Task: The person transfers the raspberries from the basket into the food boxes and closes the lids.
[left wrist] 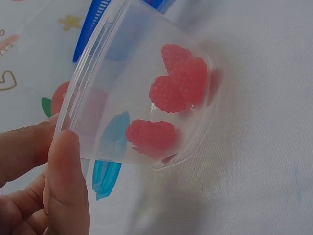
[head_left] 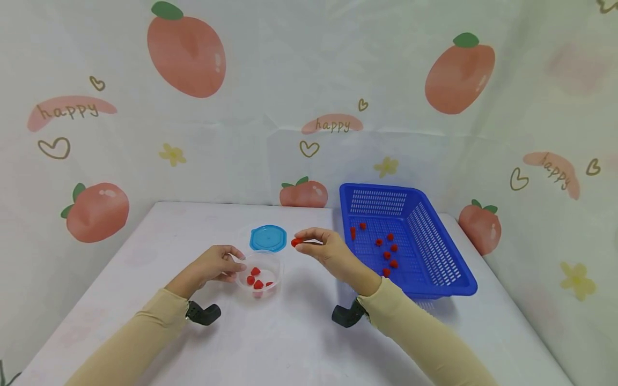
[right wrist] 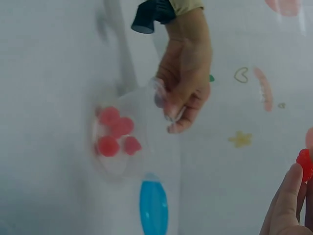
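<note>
My left hand (head_left: 219,264) pinches the rim of a clear plastic tub (left wrist: 139,88) between thumb and fingers, at the tub's left side. Several red raspberries (left wrist: 178,81) lie on the tub's bottom. Between thumb and fingertips my right hand (head_left: 330,255) holds one more raspberry (right wrist: 305,164), raised to the right of the tub in the head view. Behind the tub, a blue lid (head_left: 268,238) lies flat on the white table.
On the right stands a blue plastic basket (head_left: 451,257) with slotted walls, several raspberries (head_left: 387,255) scattered over its floor. A printed cloth (head_left: 251,80) hangs behind the table (head_left: 270,343).
</note>
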Demonstrator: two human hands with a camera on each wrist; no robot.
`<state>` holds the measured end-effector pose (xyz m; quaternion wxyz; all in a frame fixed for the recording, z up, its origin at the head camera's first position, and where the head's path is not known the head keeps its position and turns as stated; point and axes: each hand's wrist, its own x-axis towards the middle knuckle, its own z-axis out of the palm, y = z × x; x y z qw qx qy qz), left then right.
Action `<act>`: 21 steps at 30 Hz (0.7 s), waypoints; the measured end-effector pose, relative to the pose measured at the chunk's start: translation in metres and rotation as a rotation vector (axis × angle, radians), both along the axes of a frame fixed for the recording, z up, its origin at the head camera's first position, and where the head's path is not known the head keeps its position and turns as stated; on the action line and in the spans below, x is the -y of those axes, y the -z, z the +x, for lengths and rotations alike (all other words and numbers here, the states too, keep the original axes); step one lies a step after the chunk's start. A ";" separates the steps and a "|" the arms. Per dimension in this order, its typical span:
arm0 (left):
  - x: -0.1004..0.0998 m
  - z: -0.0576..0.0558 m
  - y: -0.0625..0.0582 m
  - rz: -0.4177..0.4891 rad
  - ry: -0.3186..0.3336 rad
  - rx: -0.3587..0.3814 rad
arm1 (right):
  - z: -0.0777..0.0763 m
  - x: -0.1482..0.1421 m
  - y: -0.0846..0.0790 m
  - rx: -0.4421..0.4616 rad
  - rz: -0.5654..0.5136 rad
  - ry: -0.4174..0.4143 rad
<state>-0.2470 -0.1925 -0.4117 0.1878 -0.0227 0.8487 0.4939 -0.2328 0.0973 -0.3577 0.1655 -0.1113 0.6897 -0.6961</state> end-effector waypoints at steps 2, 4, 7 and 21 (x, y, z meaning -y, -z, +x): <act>0.000 0.000 0.000 0.002 0.003 0.000 | 0.000 0.004 0.007 0.000 0.016 -0.003; 0.000 0.000 0.000 0.006 0.003 0.001 | 0.000 0.008 0.015 -0.002 0.036 -0.006; 0.000 0.000 0.000 0.009 0.001 0.002 | 0.001 0.014 0.026 -0.016 0.084 -0.014; 0.000 0.001 -0.001 0.005 0.002 0.001 | -0.003 0.036 0.060 -0.009 0.156 -0.003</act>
